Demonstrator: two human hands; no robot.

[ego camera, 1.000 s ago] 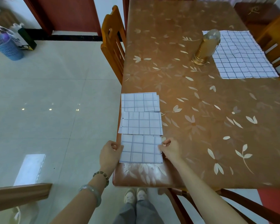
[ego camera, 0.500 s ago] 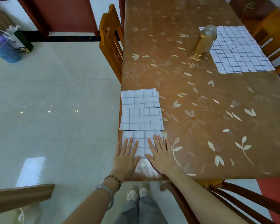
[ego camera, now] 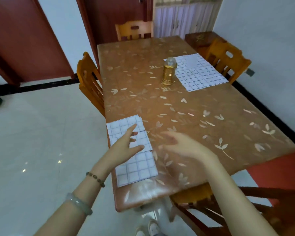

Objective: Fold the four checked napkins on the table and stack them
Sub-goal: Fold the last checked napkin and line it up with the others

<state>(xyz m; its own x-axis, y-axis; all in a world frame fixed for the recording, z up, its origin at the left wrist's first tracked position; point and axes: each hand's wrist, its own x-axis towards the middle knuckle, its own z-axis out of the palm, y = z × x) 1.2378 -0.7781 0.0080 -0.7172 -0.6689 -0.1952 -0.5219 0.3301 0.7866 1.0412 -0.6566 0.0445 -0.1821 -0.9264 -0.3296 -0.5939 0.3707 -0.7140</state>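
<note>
Ahead: unfolded napkin (ego camera: 199, 72) lies far right on the tabletop (ego camera: 194, 116), well apart; right hand (ego camera: 182, 145) nearer than left hand (ego camera: 124, 143); both hands spread, empty.

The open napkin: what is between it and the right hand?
Only bare table between the open napkin and the right hand, in the head view.

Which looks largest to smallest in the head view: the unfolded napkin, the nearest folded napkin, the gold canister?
1. unfolded napkin
2. nearest folded napkin, which looks nearly as big only because it is closer to the camera
3. gold canister, clearly smallest
</note>
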